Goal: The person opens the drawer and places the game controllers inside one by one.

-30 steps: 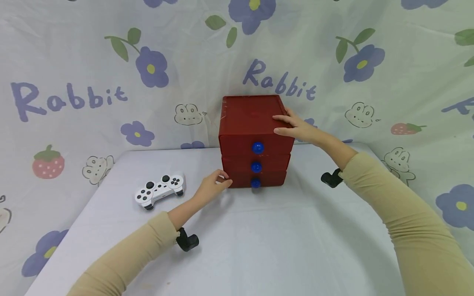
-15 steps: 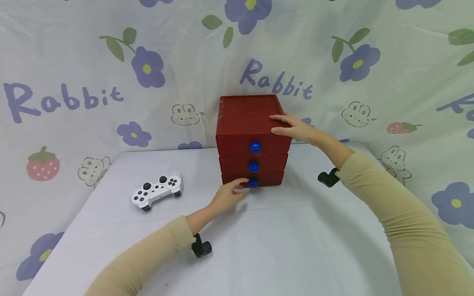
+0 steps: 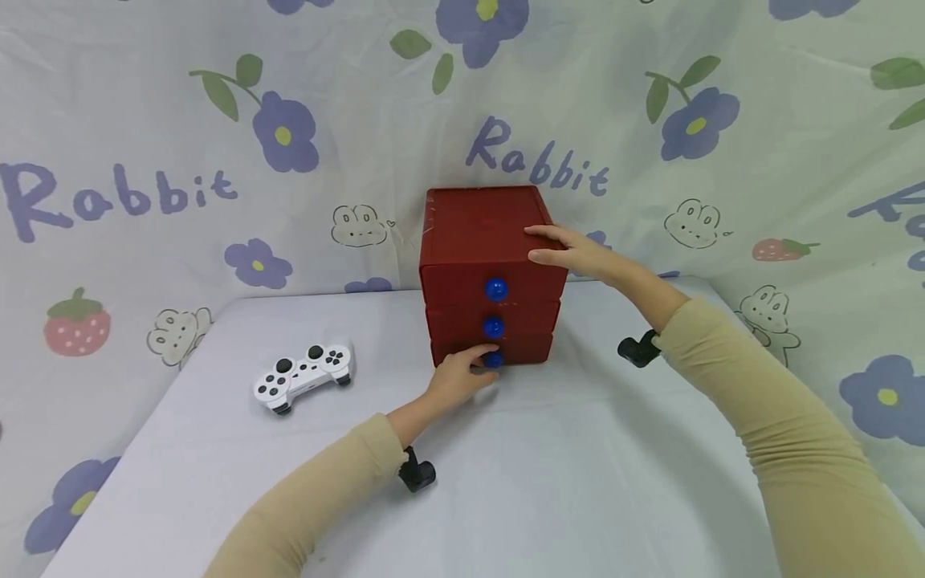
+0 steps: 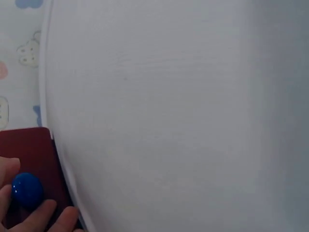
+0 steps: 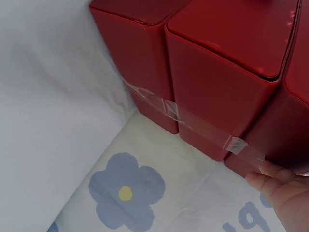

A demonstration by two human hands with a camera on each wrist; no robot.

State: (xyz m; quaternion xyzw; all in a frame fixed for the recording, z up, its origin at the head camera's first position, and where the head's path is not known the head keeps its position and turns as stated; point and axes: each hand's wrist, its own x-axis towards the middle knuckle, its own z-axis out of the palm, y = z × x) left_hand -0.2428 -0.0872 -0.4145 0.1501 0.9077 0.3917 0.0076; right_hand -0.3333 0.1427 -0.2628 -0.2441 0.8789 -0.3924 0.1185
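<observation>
The left hand is holding its fingers curled around the bottom blue knob of a red drawer box, which is standing on the white surface before a patterned cloth. The right hand is resting, fingers spread, on the box's right top edge. A white game controller is lying well apart, leftward.

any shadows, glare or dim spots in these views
Head: soft shadow on the white table beside the right sleeve; left wrist: dim, with small highlights on the blue knob; right wrist: glare on clear tape across the red drawers.
</observation>
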